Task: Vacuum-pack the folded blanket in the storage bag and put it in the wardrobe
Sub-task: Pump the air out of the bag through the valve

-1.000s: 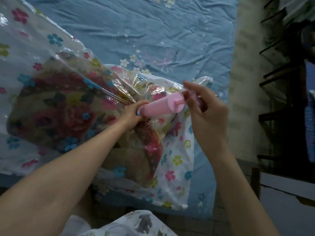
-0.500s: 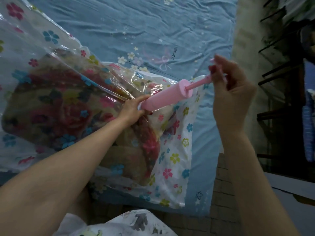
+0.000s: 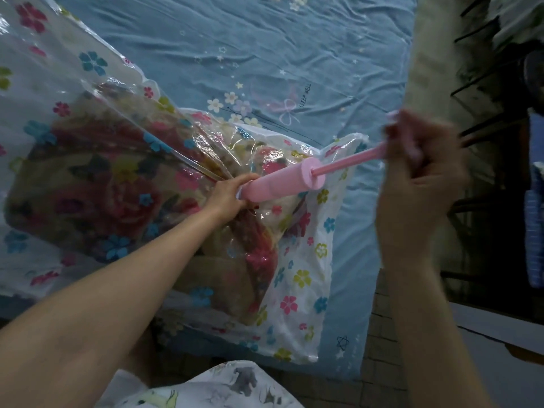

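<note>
A clear storage bag [image 3: 306, 278] printed with small flowers lies on the bed, and the folded floral blanket [image 3: 97, 189] shows through it. A pink hand pump [image 3: 282, 182] is pressed against the bag's top side. My left hand [image 3: 228, 197] grips the pump's lower end where it meets the bag. My right hand [image 3: 418, 175] is closed on the pump's handle, with the thin pink rod [image 3: 347, 161] drawn well out of the barrel. The handle itself is hidden inside my fist.
The bed has a blue sheet [image 3: 265, 48] with star and flower prints. A pale bed edge [image 3: 426, 54] runs down the right side. Dark shelving [image 3: 500, 113] stands at the far right above a brick floor [image 3: 379, 348].
My right hand has pulled the pump handle up and to the right, so the rod went from pushed in to far extended. My left hand has stayed on the pump's base.
</note>
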